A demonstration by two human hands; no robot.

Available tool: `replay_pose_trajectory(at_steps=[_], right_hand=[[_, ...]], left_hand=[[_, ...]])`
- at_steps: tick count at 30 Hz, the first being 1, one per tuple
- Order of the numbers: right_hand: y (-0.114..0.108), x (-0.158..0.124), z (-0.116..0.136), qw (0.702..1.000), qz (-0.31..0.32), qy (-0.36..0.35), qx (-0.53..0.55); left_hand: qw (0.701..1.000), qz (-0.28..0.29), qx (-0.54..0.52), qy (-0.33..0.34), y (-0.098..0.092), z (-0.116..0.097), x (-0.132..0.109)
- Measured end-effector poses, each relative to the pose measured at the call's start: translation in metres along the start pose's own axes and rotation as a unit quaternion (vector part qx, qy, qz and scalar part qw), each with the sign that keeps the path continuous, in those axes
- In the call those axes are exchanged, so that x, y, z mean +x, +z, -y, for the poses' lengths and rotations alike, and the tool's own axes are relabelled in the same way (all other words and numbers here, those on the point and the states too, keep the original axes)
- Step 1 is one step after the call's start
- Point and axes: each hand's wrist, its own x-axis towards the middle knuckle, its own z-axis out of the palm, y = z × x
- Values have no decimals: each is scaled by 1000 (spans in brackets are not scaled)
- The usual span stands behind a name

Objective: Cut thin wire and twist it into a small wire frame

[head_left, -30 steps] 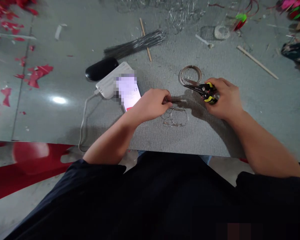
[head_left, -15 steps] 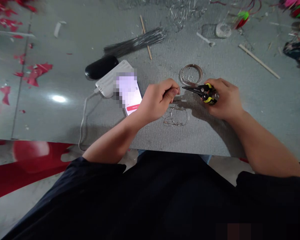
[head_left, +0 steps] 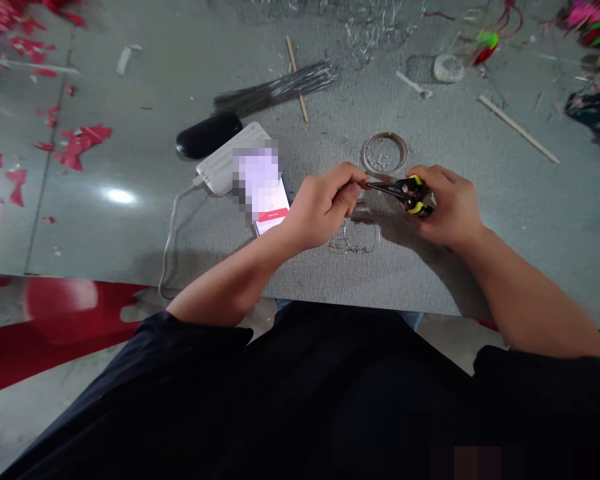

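In the head view my right hand (head_left: 447, 203) is closed around needle-nose pliers (head_left: 394, 191) with black jaws and yellow-and-black handles. Their tips point left and meet the fingertips of my left hand (head_left: 330, 203). That hand pinches a thin wire, mostly hidden by the fingers now. Just beneath the hands lies a bent wire frame (head_left: 363, 237) with rounded loops on the table. Beyond the pliers sits a brown ring, like a tape roll (head_left: 407, 157), with small bits inside it.
Left of my left wrist a lit phone (head_left: 275, 207) leans on a white power strip (head_left: 220, 175) beside a black case (head_left: 207, 135). Further back lie a wire bundle (head_left: 280, 87), wooden sticks (head_left: 517, 129) and tangled wire (head_left: 375, 30). Red scraps (head_left: 83, 147) are scattered at left.
My left fingertips and the pliers' tips have come together, closing the small gap where the wire showed. The view has shifted slightly.
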Motion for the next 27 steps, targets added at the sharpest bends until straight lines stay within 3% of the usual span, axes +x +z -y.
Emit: replay_pose_trajectory(at_steps=[15,27], right_hand=[[-2,1,6,1000,6,7,13],[-13,5,26,998,31,4,48]], left_hand=[[1000,5,-8,-25,-1,-2,-1],[1000,-9,3,9,-3,-5,1]])
